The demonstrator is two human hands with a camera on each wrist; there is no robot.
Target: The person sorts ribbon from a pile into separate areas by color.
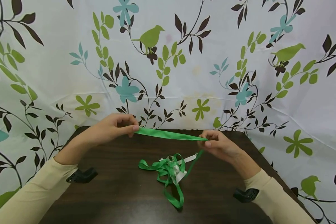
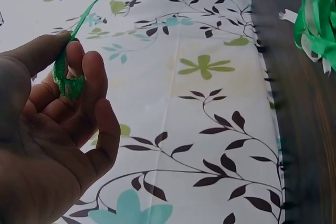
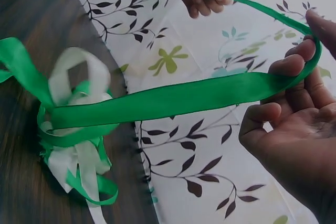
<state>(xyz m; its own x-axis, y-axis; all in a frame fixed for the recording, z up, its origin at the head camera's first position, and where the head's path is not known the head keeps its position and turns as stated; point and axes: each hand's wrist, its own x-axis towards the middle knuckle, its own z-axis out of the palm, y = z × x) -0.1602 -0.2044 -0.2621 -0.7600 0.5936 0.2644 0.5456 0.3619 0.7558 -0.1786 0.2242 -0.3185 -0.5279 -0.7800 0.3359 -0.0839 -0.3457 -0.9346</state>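
A green ribbon [image 1: 168, 134] is stretched between both hands above the table. My left hand [image 1: 119, 124] pinches its end between thumb and fingers; in the left wrist view a short crumpled bit of the green ribbon [image 2: 69, 83] hangs inside that hand. At the other end my right hand [image 1: 219, 144] pinches the ribbon between thumb and forefinger. From there, in the right wrist view, the ribbon [image 3: 199, 98] runs over the fingers and down to a loose pile of green ribbon [image 1: 168, 171] on the table. White ribbon [image 1: 180, 175] lies tangled in the pile.
The dark wooden table [image 1: 114, 193] spreads beneath the hands. Behind it and at both sides hangs a white cloth [image 1: 190, 77] printed with leaves, birds and flowers. Each sleeve carries a black wrist camera, one at the left [image 1: 82, 175] and one at the right [image 1: 246, 195].
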